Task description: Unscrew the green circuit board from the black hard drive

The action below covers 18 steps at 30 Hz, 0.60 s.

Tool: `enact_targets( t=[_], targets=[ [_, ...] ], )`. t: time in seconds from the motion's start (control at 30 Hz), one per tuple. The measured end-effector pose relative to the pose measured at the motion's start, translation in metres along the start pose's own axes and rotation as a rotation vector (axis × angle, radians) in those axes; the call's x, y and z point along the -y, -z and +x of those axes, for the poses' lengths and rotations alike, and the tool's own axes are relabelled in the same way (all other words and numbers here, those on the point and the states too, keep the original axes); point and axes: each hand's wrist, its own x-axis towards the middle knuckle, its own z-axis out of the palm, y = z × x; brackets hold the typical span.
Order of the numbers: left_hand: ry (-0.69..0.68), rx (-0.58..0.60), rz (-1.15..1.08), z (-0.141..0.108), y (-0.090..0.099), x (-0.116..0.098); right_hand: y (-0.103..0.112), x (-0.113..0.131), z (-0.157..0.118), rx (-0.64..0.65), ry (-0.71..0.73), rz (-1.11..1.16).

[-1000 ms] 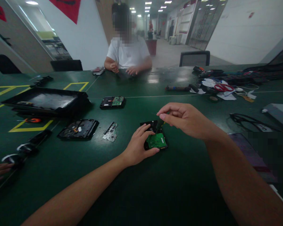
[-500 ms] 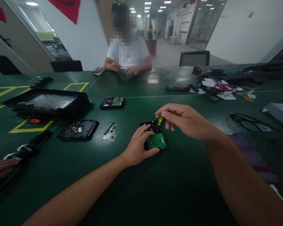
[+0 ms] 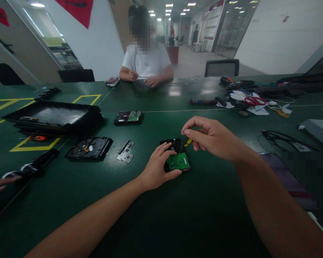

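Hard drive (image 3: 181, 156) flat on the green table (image 3: 177, 215), in the near middle. Steadied under the left hand (image 3: 157, 166), with fingers over the left side and thumb at the near edge. Yellow screwdriver (image 3: 188, 142) pinched in the right hand (image 3: 208, 138) and mostly hidden by it; cannot tell about contact of the tip with the drive. Best, probably, to press the drive firmly, stand the screwdriver straight, and turn slowly with light downward push. Black case (image 3: 174, 144) on the far side; green board (image 3: 179, 164) with small white label (image 3: 185, 161) on the near side.
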Motion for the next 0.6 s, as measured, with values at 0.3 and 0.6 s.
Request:
enact_targets(
  t=[0.3,0.6],
  targets=[
    [-0.002,-0.005,-0.002,0.0001,0.0003,-0.0001,-0.0033,-0.0005,0.0008,0.110,0.012,0.141],
    [-0.003,-0.003,0.004,-0.0002,0.0012,-0.0017,-0.0012,0.0002,-0.0002,0.010,0.049,0.004]
  ],
)
